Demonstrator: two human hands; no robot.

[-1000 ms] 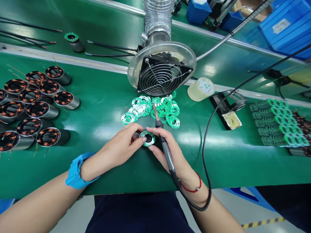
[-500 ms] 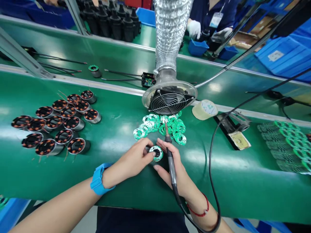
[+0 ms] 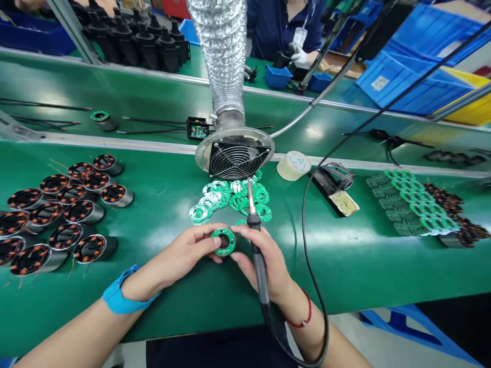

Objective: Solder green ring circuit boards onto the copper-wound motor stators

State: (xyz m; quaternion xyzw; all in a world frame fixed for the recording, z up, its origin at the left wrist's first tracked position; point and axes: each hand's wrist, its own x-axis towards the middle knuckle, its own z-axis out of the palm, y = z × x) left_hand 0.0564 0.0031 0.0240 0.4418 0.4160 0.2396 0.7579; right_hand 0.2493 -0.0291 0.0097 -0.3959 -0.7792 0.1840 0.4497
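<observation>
A ring-shaped green circuit board (image 3: 231, 243) is pinched between the thumb and fingers of my left hand (image 3: 186, 258), its face tilted toward me; a dark part seems to sit behind it, mostly hidden. My right hand (image 3: 272, 263) holds a soldering iron (image 3: 260, 268), tip pointing away from me. That hand's fingertips also reach the ring's right edge. Just beyond both hands lies a loose pile of ring boards (image 3: 205, 208), and the iron's tip shows over it.
Left stand several copper-wound motor stators (image 3: 94, 249). A fume-extractor fan (image 3: 238, 161) hangs over the boards. Rightward are a tape roll (image 3: 293, 166), an iron stand with sponge (image 3: 333, 186), the iron's cable (image 3: 306, 225) and board panels (image 3: 414, 199). A co-worker (image 3: 286, 30) works across the bench.
The view has swung right, so the bench items appear further left. The ring board's face has turned more toward me, and my right fingertips have come closer against it.
</observation>
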